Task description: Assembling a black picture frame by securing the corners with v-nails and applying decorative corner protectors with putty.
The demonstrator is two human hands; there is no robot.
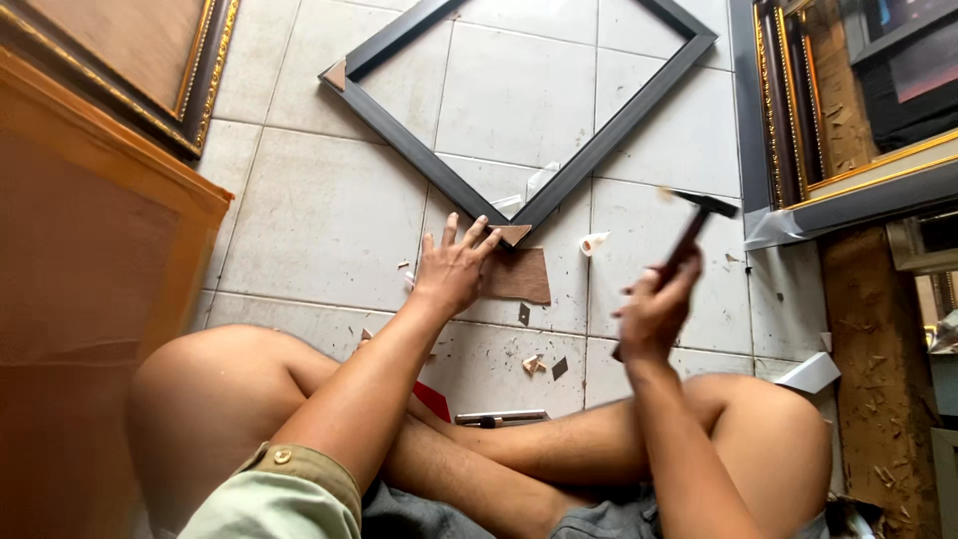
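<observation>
Here, left hand (454, 268) flat, fingers apart, pinning frame (519, 110) corner to floor (319, 210); right hand (654, 309) clamped on raised hammer (689, 235) (blurred).

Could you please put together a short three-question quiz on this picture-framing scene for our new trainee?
1. True or false: the right hand holds a hammer raised above the floor.
2. Where does the left hand rest?
A. on the dark frame near its closest corner
B. on the small metal tool
C. on the knee
3. Fill in: the frame lies on a ___ floor.

Key: 1 true; 2 A; 3 tiled.
</observation>
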